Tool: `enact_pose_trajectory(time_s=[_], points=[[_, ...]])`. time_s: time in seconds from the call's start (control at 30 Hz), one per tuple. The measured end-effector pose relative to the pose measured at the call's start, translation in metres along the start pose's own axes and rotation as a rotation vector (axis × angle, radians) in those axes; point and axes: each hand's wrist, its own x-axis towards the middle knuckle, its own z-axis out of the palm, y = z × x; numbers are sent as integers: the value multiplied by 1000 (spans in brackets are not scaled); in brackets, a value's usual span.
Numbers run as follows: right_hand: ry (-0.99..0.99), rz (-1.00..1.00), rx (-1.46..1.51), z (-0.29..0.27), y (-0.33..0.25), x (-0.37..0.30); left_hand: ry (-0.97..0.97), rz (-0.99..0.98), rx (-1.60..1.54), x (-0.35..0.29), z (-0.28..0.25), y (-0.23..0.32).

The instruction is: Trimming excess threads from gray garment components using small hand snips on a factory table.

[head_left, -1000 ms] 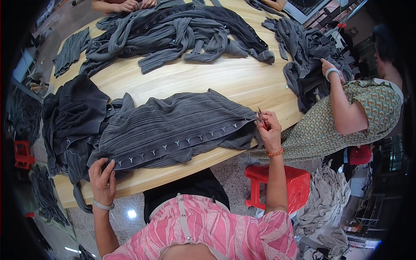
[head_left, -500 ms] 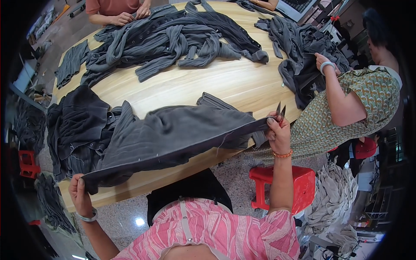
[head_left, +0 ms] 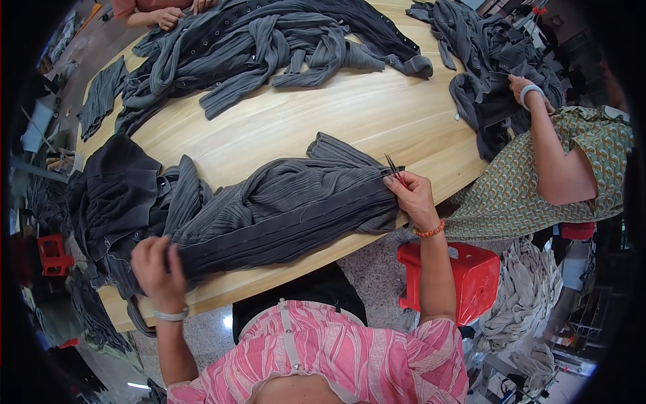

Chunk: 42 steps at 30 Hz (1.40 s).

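Observation:
A dark grey ribbed knit garment (head_left: pixel 269 195) lies across the near side of the wooden table, its plain darker edge band (head_left: pixel 289 217) running along the front with a loose thread on it. At the band's right end, my right hand (head_left: pixel 414 202) is closed around small pointed scissors (head_left: pixel 396 168), blades pointing up and away. Its thumb and fingers also press on the garment's corner. My left hand (head_left: pixel 159 273) hovers over the left end of the band, somewhat blurred, with its fingers apart. Beside it lies a bunched dark garment (head_left: pixel 121 182).
More grey garments (head_left: pixel 262 54) are heaped at the table's (head_left: pixel 269 124) far side, where another person's hand (head_left: pixel 167 18) rests. On the right, a co-worker's hand (head_left: pixel 525 87) touches another garment pile (head_left: pixel 484 60). A red stool (head_left: pixel 464 276) and pale cloth heap (head_left: pixel 521 296) stand below right.
The band was stretched taut between both hands and now lies on the table. My left hand has let go of its end and moved right; my right hand has shifted slightly left.

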Motion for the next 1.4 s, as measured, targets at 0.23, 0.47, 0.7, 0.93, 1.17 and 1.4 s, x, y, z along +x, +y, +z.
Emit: enact_pose_trajectory(time_s=[0.23, 0.47, 0.7, 0.93, 1.17, 1.4], points=[[9, 37, 14, -8, 2, -7, -230, 242, -482, 43, 80, 143], [-3, -17, 25, -9, 8, -9, -395, 145, -601, 51, 121, 158], [-7, -83, 78, -12, 20, -6, -333, 99, -822, 54, 124, 161], [10, -144, 40, -5, 22, -3, -276, 28, -898, 58, 110, 150], [65, -190, 64, -7, 33, 2, -843, 577, -1397, 41, 53, 179], [-55, -58, 150, -4, 3, -11, -411, 389, -1015, 57, 93, 207]])
